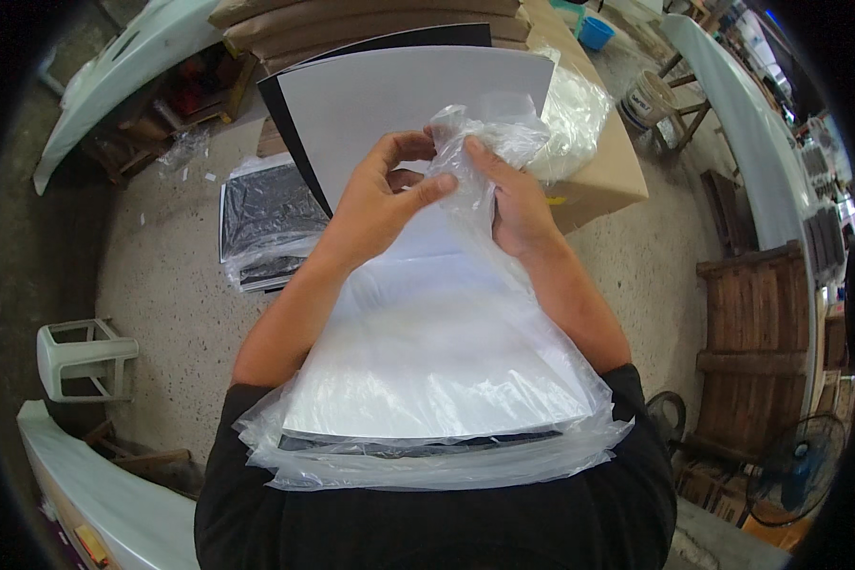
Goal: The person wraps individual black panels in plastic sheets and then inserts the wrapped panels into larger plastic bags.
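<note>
A clear plastic bag (427, 465) covers the lower part of a large white sheet (361, 95), with its near end against my black shirt. A black sheet (293, 142) shows behind the white one, and a dark edge lies under it at the near end. My right hand (521, 204) grips the bunched upper part of the bag, thumb on top. My left hand (380, 195) is curled at the bunch's left side. Its thumb rests on the film and its fingertips meet the film's edge, partly hidden.
Behind the sheets stand a brown paper-wrapped stack (370, 24) and a brown box (608, 171) with crumpled plastic (579, 119) on it. Film-wrapped black sheets (271, 209) lie at left. Around are a white stool (85, 361), wooden crate (755, 342), fan (798, 465) and bucket (648, 100).
</note>
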The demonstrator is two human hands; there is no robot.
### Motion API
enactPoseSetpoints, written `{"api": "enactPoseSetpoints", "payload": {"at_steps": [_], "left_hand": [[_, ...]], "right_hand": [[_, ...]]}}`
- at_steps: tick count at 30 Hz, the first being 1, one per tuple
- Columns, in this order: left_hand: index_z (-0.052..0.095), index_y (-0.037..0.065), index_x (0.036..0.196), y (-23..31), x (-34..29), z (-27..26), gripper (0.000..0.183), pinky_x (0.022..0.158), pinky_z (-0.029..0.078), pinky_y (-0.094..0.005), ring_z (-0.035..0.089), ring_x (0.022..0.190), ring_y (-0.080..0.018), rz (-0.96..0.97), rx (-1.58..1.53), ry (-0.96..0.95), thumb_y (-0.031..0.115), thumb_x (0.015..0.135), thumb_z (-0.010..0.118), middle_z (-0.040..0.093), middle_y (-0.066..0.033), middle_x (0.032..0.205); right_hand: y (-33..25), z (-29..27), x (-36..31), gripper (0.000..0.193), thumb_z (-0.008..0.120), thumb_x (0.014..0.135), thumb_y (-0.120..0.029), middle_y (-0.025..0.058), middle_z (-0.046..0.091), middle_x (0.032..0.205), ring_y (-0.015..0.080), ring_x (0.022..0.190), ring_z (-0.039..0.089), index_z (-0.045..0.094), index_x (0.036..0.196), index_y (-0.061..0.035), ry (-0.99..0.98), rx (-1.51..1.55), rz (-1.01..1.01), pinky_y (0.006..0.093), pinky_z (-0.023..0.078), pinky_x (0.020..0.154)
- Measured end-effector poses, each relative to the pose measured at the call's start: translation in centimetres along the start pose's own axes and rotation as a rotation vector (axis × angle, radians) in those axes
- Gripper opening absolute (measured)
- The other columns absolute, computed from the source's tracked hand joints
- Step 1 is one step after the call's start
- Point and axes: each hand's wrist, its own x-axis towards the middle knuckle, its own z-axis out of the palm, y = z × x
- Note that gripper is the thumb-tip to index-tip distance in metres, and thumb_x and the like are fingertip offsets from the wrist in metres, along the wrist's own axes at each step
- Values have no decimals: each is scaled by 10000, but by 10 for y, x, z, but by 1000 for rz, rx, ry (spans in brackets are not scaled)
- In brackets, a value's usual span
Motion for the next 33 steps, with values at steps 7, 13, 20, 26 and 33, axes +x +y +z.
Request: {"api": "enactPoseSetpoints", "payload": {"at_steps": [7, 13, 20, 26, 33], "left_hand": [[547, -6, 883, -1, 2, 8, 350, 498, 382, -197, 455, 566, -61, -16, 54, 89, 274, 718, 677, 517, -27, 692], [575, 34, 771, -4, 14, -11, 273, 464, 353, -195, 435, 517, -55, -76, -197, 166, 306, 787, 598, 486, 7, 575], [603, 36, 803, -8, 15, 0, 202, 503, 384, -186, 469, 559, -56, 83, -257, 158, 236, 813, 573, 558, -7, 669], [583, -2, 779, 7, 9, -10, 177, 498, 383, -193, 465, 547, -60, -7, 262, 143, 172, 805, 581, 555, -16, 652], [580, -6, 744, 6, 7, -7, 254, 521, 378, -202, 457, 568, -61, 137, 93, 167, 228, 834, 540, 534, -24, 595]], "right_hand": [[-9, 9, -2, 349, 501, 837, -188, 102, 517, 1054, 197, 968, 505, 430, 1125, -4, -106, 418, 128, 326, 420, 818], [-5, 2, -1, 345, 570, 792, -139, 87, 515, 1047, 182, 968, 494, 448, 1093, -23, 138, -97, -52, 328, 426, 818], [-2, -13, 14, 297, 505, 839, -235, 88, 529, 1004, 184, 917, 516, 470, 1050, -30, 170, 312, -14, 323, 440, 798], [-8, 7, 2, 318, 614, 764, -141, 61, 537, 956, 150, 848, 532, 472, 1029, -38, -35, -167, -46, 296, 464, 719], [-8, 6, 8, 323, 640, 731, -104, 58, 538, 934, 145, 830, 537, 476, 1004, -48, 124, 46, -65, 286, 463, 687]]}}
